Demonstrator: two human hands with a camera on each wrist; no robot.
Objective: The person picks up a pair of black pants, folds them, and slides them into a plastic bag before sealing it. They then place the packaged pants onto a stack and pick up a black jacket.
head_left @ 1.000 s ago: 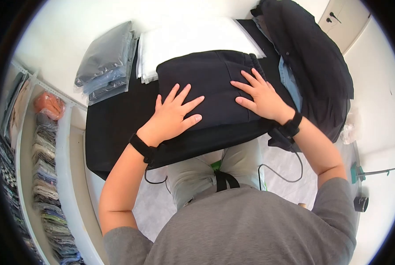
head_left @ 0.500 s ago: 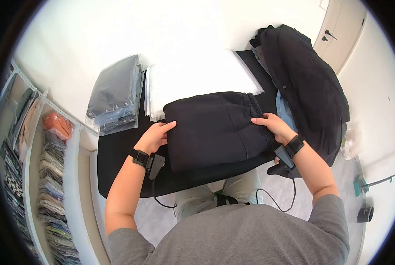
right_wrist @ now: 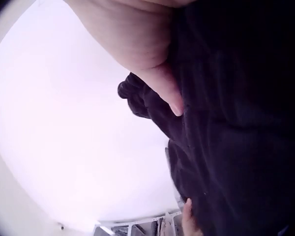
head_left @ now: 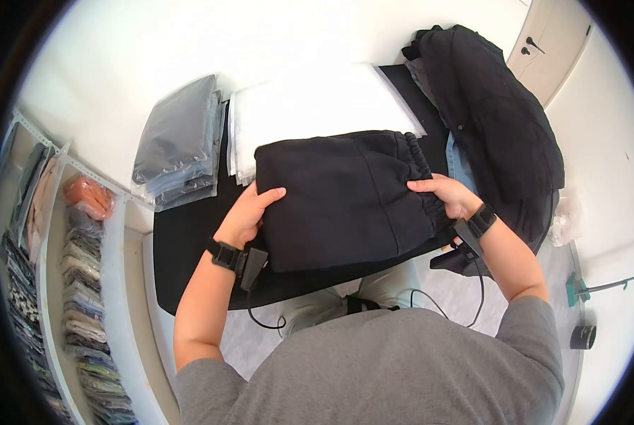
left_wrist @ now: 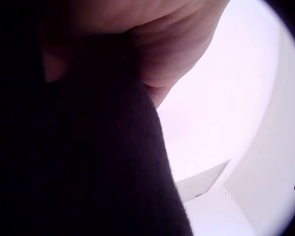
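A folded black garment (head_left: 338,205) with a gathered elastic edge at its right is held between both hands over the front of the black-covered table (head_left: 182,248). My left hand (head_left: 244,214) grips its left edge, thumb on top and fingers underneath, hidden. At the elastic edge my right hand (head_left: 448,196) grips it the same way. Dark cloth (left_wrist: 98,157) fills much of the left wrist view beside the palm. In the right wrist view the thumb (right_wrist: 164,91) presses on the wrinkled cloth (right_wrist: 226,123).
Behind the garment lie white plastic bags (head_left: 317,103). Bagged grey garments (head_left: 178,134) are stacked at the table's back left. A heap of black clothes (head_left: 501,120) with some denim covers the right end. Shelves of bagged clothes (head_left: 86,304) stand at the left.
Both hands lay flat on the garment with fingers spread; now they grip its left and right edges. The garment's elastic edge has shifted slightly toward the right.
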